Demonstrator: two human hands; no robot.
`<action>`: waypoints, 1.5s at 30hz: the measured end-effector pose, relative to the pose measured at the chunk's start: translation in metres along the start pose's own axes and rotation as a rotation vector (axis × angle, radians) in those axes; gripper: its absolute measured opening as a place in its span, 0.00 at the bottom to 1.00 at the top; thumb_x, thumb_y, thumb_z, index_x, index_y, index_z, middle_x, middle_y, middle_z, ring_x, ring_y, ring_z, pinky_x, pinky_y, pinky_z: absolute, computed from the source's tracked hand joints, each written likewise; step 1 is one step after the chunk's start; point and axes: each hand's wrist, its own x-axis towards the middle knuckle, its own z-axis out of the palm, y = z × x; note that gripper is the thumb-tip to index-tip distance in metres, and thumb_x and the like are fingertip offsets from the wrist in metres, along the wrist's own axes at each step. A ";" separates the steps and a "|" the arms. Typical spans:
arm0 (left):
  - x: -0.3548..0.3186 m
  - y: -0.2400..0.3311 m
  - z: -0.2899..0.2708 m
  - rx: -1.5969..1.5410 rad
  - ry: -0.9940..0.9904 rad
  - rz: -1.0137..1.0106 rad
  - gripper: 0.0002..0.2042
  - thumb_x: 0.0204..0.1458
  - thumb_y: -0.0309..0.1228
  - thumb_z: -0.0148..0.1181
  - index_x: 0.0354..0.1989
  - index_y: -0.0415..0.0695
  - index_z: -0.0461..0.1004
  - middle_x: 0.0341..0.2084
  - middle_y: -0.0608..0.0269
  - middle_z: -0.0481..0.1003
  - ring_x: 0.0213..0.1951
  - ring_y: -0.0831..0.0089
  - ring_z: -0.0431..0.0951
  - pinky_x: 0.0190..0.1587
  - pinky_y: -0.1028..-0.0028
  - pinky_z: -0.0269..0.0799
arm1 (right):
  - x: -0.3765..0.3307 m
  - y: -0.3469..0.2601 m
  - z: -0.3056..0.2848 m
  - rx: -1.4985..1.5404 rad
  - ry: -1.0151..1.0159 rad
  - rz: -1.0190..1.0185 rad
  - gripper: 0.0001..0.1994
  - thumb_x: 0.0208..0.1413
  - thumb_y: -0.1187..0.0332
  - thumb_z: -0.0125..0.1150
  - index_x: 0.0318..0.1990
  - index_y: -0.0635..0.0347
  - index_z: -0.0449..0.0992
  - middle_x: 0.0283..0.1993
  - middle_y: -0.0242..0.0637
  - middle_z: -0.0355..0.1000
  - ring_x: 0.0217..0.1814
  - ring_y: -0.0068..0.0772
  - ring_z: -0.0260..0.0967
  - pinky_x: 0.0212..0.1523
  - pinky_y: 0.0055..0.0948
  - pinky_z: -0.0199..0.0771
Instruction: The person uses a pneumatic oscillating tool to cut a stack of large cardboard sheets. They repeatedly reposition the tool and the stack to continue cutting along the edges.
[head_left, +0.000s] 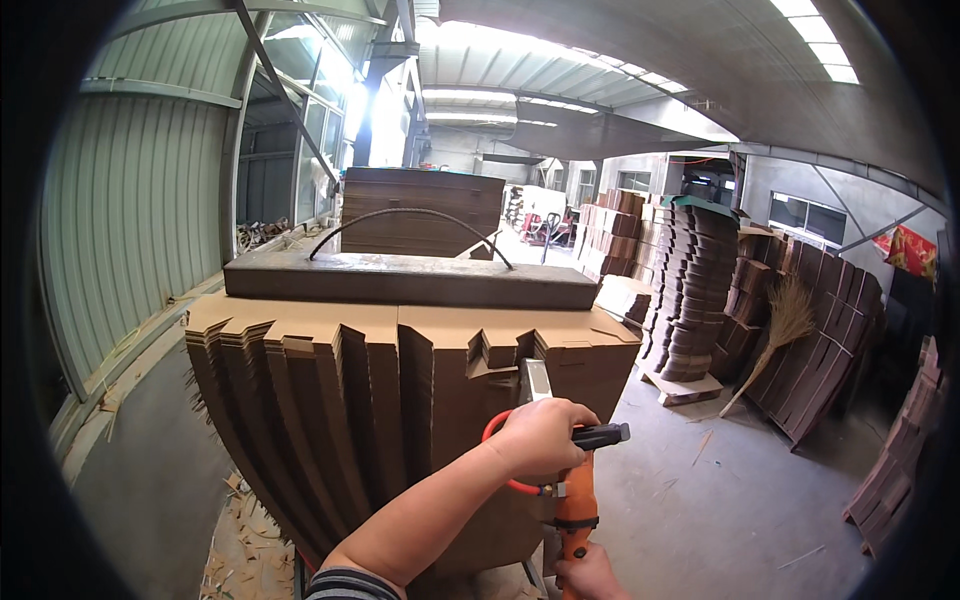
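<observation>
A tall stack of die-cut brown cardboard sheets (495,400) stands in front of me, with notched slots cut down its near side. My left hand (540,435) is closed round the black side handle (602,436) of an orange hand-held power tool (575,495). Lower down, my right hand (590,573) grips the tool's orange body, partly cut off by the picture's lower edge. The tool's grey metal head (536,380) points at a notch in the stack; whether it touches the cardboard I cannot tell. A red hose (490,428) loops beside my left wrist.
A heavy metal bar (410,283) with a wire-rope handle (400,213) lies on the stack. Another cardboard pile (425,205) stands behind it. Cardboard scraps (240,540) litter the floor at left. A straw broom (785,325) leans among bundled cardboard (820,340) at right, near a pallet (682,388).
</observation>
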 end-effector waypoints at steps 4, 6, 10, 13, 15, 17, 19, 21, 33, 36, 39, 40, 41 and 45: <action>0.003 -0.006 0.003 -0.023 0.008 -0.006 0.20 0.39 0.37 0.62 0.43 0.46 0.76 0.31 0.56 0.78 0.36 0.61 0.77 0.41 0.70 0.71 | 0.015 0.021 -0.005 -0.035 -0.032 0.133 0.06 0.39 0.73 0.59 0.26 0.65 0.71 0.20 0.39 0.70 0.20 0.32 0.70 0.23 0.31 0.71; 0.002 -0.007 0.004 0.020 0.038 0.007 0.20 0.39 0.37 0.62 0.43 0.46 0.76 0.31 0.55 0.77 0.36 0.61 0.77 0.41 0.69 0.71 | 0.017 0.022 -0.005 -0.027 -0.069 0.172 0.06 0.39 0.74 0.60 0.26 0.65 0.70 0.20 0.38 0.71 0.20 0.31 0.71 0.24 0.30 0.72; -0.003 -0.019 0.014 0.040 0.041 -0.006 0.19 0.39 0.36 0.62 0.43 0.46 0.76 0.31 0.55 0.77 0.36 0.61 0.77 0.40 0.69 0.71 | 0.002 0.003 0.002 -0.049 -0.082 0.112 0.04 0.40 0.75 0.56 0.27 0.64 0.70 0.18 0.36 0.69 0.19 0.30 0.70 0.21 0.30 0.70; -0.007 -0.020 0.016 0.009 0.022 0.015 0.19 0.39 0.36 0.62 0.43 0.45 0.76 0.31 0.55 0.77 0.36 0.60 0.77 0.40 0.69 0.71 | -0.003 0.019 0.005 -0.064 -0.001 0.067 0.06 0.39 0.74 0.55 0.28 0.64 0.72 0.18 0.36 0.69 0.20 0.32 0.70 0.21 0.32 0.70; -0.011 -0.024 0.019 -0.013 0.002 0.012 0.19 0.39 0.36 0.62 0.42 0.45 0.76 0.31 0.54 0.77 0.35 0.60 0.77 0.40 0.69 0.71 | -0.007 0.016 0.009 -0.111 0.007 0.083 0.06 0.39 0.74 0.55 0.28 0.64 0.73 0.18 0.36 0.69 0.21 0.33 0.70 0.22 0.33 0.71; -0.016 -0.029 0.024 -0.044 -0.015 0.007 0.19 0.39 0.36 0.62 0.42 0.44 0.76 0.31 0.54 0.77 0.35 0.59 0.77 0.39 0.69 0.71 | -0.017 0.006 0.009 -0.215 -0.015 0.120 0.06 0.39 0.74 0.56 0.28 0.64 0.73 0.19 0.37 0.70 0.22 0.33 0.71 0.23 0.33 0.71; -0.022 -0.029 0.031 -0.013 -0.007 0.043 0.19 0.39 0.35 0.61 0.42 0.44 0.76 0.31 0.53 0.77 0.35 0.58 0.77 0.39 0.68 0.72 | -0.022 0.017 0.012 -0.165 -0.009 0.119 0.06 0.39 0.74 0.56 0.27 0.64 0.73 0.20 0.37 0.70 0.22 0.33 0.71 0.23 0.33 0.71; -0.032 -0.022 0.033 0.023 -0.025 0.068 0.18 0.39 0.33 0.59 0.43 0.44 0.75 0.30 0.52 0.77 0.34 0.57 0.77 0.38 0.68 0.72 | -0.027 0.034 0.016 -0.130 0.002 0.106 0.05 0.39 0.74 0.57 0.27 0.64 0.72 0.20 0.37 0.70 0.22 0.32 0.70 0.23 0.32 0.71; -0.068 0.026 -0.024 0.229 0.109 0.108 0.17 0.38 0.28 0.57 0.41 0.44 0.73 0.24 0.56 0.75 0.31 0.59 0.76 0.34 0.65 0.72 | -0.001 0.021 0.027 -0.164 0.051 -0.147 0.10 0.42 0.71 0.64 0.32 0.63 0.72 0.22 0.37 0.71 0.21 0.29 0.70 0.22 0.29 0.70; -0.065 0.011 -0.031 0.186 0.114 0.054 0.18 0.38 0.28 0.56 0.43 0.45 0.74 0.27 0.56 0.76 0.34 0.60 0.77 0.37 0.66 0.72 | 0.009 0.014 0.032 -0.053 -0.021 -0.129 0.10 0.42 0.72 0.62 0.33 0.64 0.72 0.22 0.36 0.71 0.21 0.29 0.70 0.22 0.29 0.70; -0.063 -0.007 -0.025 0.142 0.080 0.046 0.20 0.38 0.28 0.56 0.46 0.47 0.73 0.28 0.57 0.76 0.34 0.60 0.77 0.38 0.66 0.72 | 0.019 0.028 0.042 -0.064 0.031 -0.157 0.08 0.42 0.73 0.60 0.32 0.64 0.72 0.21 0.36 0.70 0.21 0.29 0.70 0.22 0.30 0.70; -0.062 -0.009 -0.026 0.149 0.073 0.054 0.20 0.38 0.28 0.56 0.46 0.47 0.73 0.29 0.57 0.76 0.34 0.61 0.77 0.38 0.66 0.72 | 0.020 0.030 0.043 -0.082 0.031 -0.128 0.08 0.42 0.74 0.60 0.31 0.64 0.72 0.20 0.36 0.70 0.21 0.29 0.70 0.22 0.30 0.69; -0.063 -0.010 -0.024 0.153 0.057 0.047 0.21 0.39 0.28 0.56 0.46 0.47 0.72 0.29 0.57 0.76 0.35 0.61 0.77 0.38 0.66 0.72 | 0.015 0.028 0.046 -0.096 0.022 -0.085 0.07 0.42 0.74 0.59 0.31 0.64 0.72 0.20 0.36 0.70 0.21 0.29 0.69 0.22 0.30 0.69; -0.063 -0.021 -0.018 0.140 0.001 0.025 0.21 0.39 0.28 0.55 0.48 0.45 0.70 0.32 0.56 0.76 0.38 0.60 0.77 0.40 0.65 0.72 | 0.011 0.031 0.049 -0.078 -0.046 -0.095 0.08 0.43 0.70 0.59 0.30 0.65 0.73 0.21 0.38 0.70 0.22 0.32 0.70 0.24 0.31 0.70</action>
